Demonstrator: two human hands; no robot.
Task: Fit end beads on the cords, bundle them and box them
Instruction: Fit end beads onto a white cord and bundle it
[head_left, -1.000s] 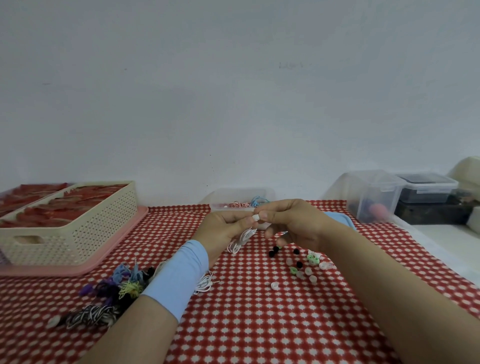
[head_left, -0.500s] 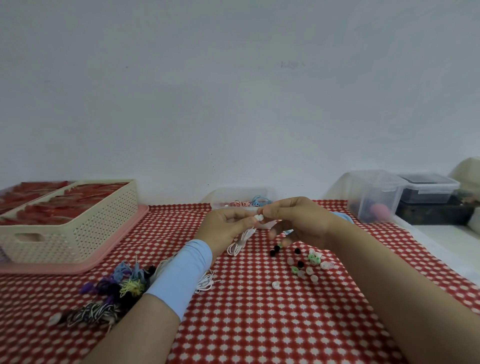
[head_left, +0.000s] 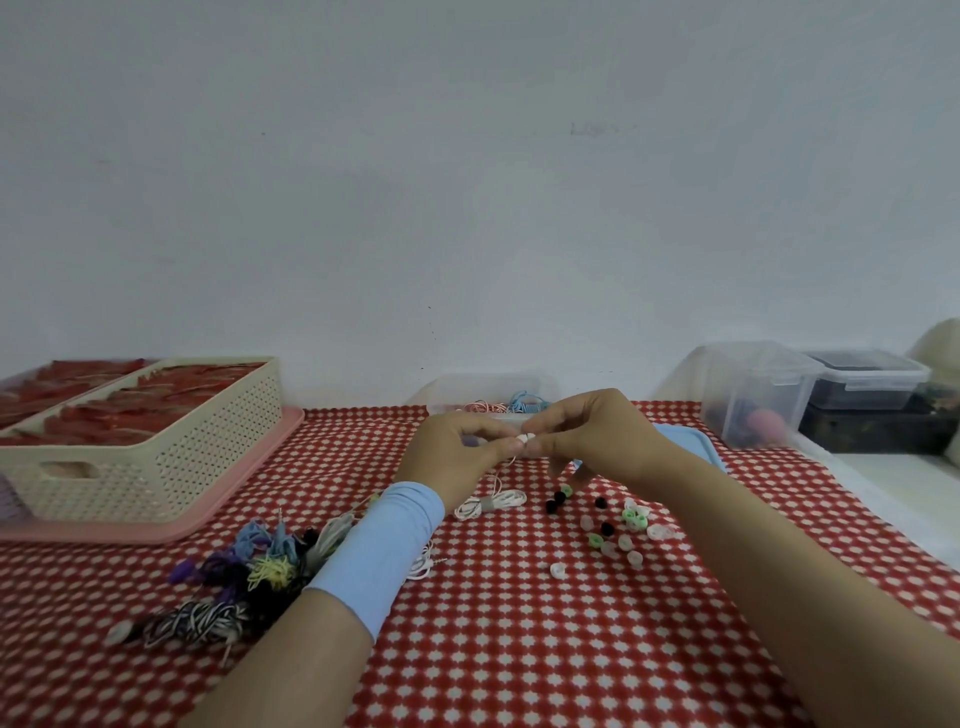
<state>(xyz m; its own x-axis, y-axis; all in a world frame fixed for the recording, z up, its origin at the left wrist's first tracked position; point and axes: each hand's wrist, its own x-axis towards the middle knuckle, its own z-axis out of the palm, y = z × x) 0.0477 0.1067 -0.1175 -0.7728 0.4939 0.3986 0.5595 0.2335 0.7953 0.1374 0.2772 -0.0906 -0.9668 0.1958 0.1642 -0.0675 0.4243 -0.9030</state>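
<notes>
cord (head_left: 493, 502), thin and white, is hung nearly upright from the pinching grip of the left hand (head_left: 457, 452). a small rounded bead (head_left: 530, 437) is pinched by the right hand (head_left: 597, 439).

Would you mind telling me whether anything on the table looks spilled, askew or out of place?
Nothing looks damaged. The loose beads lie scattered on the cloth, not in a container, and the coloured cords form a tangled heap at left; both seem ordinary working stock.

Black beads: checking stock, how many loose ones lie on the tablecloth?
4 black beads: a pair touching below the right hand, one right of them, one nearer, among pale beads. The hand may hide more.
</notes>
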